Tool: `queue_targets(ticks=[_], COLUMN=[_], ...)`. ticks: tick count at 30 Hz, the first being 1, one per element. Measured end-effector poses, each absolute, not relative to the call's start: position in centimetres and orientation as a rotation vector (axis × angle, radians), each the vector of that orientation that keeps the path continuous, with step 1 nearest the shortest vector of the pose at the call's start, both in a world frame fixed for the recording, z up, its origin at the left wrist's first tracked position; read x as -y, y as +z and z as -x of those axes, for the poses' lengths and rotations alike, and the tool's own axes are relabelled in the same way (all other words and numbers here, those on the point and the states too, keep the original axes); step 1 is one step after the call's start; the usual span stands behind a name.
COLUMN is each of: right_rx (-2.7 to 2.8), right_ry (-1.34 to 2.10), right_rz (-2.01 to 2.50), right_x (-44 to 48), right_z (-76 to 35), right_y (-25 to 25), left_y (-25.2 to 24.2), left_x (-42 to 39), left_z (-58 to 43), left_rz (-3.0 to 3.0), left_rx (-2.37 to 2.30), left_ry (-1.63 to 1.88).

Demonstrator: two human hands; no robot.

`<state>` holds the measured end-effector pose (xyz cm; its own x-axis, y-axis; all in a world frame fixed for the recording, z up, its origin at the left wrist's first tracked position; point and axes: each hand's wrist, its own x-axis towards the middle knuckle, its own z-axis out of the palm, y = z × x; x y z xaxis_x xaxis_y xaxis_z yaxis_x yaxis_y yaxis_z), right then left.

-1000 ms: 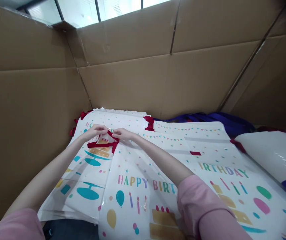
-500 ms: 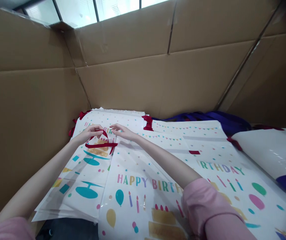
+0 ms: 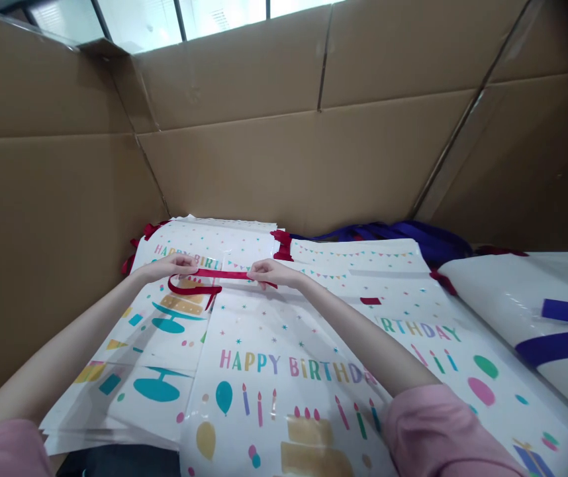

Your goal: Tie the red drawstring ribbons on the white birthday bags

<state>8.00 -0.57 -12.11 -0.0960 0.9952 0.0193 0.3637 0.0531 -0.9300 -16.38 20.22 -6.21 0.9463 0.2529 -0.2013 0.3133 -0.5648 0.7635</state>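
A red ribbon (image 3: 222, 273) is stretched nearly level between my two hands, above white sheets or bags printed "HAPPY BIRTHDAY" (image 3: 259, 331). My left hand (image 3: 175, 265) pinches its left part, and a loop of the ribbon hangs below that hand. My right hand (image 3: 269, 272) pinches it further right, with a short end sticking out past the fingers. The loose part of the ribbon curves over the printed cake on the left sheets.
Tall cardboard walls (image 3: 244, 165) rise at the back and left. Dark blue ribbons (image 3: 403, 235) lie along the back wall. At the right is a white glossy bundle (image 3: 492, 285) with blue straps. Red ribbon bunches (image 3: 282, 245) sit at the sheets' top edges.
My right hand has closed on the ribbon and moved right, pulling it straight from my left hand. The view has shifted slightly to the right.
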Motion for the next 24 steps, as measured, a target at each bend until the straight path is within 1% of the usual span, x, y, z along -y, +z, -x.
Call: queue_targets(ticks=[3, 6, 11, 13, 16, 19, 20, 24], right_rx=[1.605, 1.613, 1.435, 1.33, 1.203, 1.137, 1.135, 1.223], right_ry=[1.14, 1.185, 1.015, 0.948, 0.898, 0.887, 0.901, 0.981], right_rz=[1.463, 1.48, 1.417, 1.35, 1.26, 1.204, 1.206, 1.239], right_x=[1.1, 1.5, 2.2, 2.2, 1.8, 1.2, 1.1, 1.0], right_z=[-9.5, -10.4, -10.8, -10.8, -10.6, -10.5, -10.5, -10.5], right_y=[-12.5, -12.5, -12.4, -12.5, -12.7, -12.9, -13.1, -14.2], left_y=[-6.5, -6.9, -5.8, -4.3, -1.9, -1.7, -2.3, -6.9], left_x=[-21.5, -22.6, -24.2, -23.8, -21.1, -16.8, -15.4, -11.2], left_z=[16.6, 16.4, 12.5, 8.7, 1.0, -7.4, -9.9, -18.0], left_rz=[-2.23, -2.276, -2.522, -2.686, -2.899, -3.116, -3.169, -3.277], left_rx=[-0.448, -0.437, -0.484, -0.462, -0.223, -0.047, -0.038, 0.029], left_ry=[-0.145, -0.281, -0.681, -0.621, -0.291, 0.034, 0.053, -0.122])
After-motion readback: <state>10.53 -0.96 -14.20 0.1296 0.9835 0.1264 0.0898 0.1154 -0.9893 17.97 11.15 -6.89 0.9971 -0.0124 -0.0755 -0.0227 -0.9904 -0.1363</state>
